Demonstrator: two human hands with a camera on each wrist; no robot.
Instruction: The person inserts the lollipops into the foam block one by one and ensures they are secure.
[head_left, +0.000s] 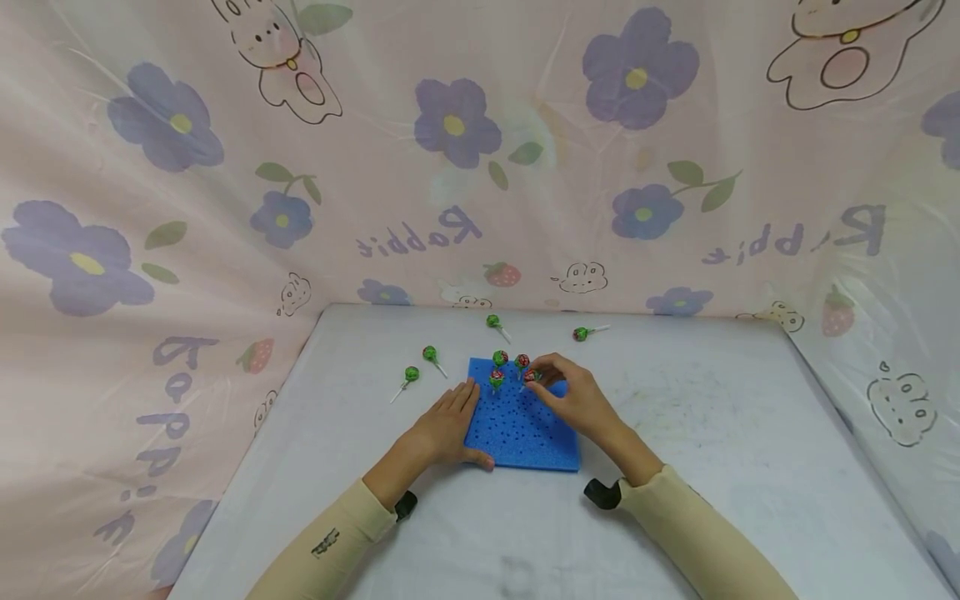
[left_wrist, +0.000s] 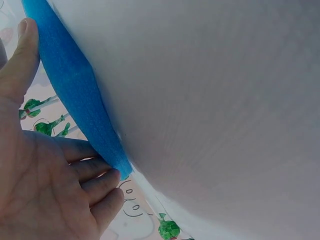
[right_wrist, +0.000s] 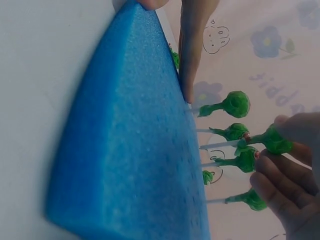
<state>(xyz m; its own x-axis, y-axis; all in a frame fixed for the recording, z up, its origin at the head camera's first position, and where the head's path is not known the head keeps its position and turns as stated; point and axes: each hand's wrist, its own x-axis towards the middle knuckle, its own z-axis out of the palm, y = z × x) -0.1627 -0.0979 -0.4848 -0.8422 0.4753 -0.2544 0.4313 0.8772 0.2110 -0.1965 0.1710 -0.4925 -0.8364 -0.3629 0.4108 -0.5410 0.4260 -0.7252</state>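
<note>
My right hand (head_left: 577,398) has a lollipop (head_left: 531,377) pinched up top, over the far part of the blue foam (head_left: 521,433); I'd push straight along the stick (right_wrist: 220,145) so it won't bend. My left hand (head_left: 444,425), fingers straight, braces the foam's left edge.

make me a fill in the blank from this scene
The foam block is ____ in colour.
The left hand has its fingers along the foam block's ____ edge.
The right hand pinches a lollipop over the block's ____ half, not the near one.
On the table lie ____ loose lollipops.

Missing words: blue; left; far; four.
</note>
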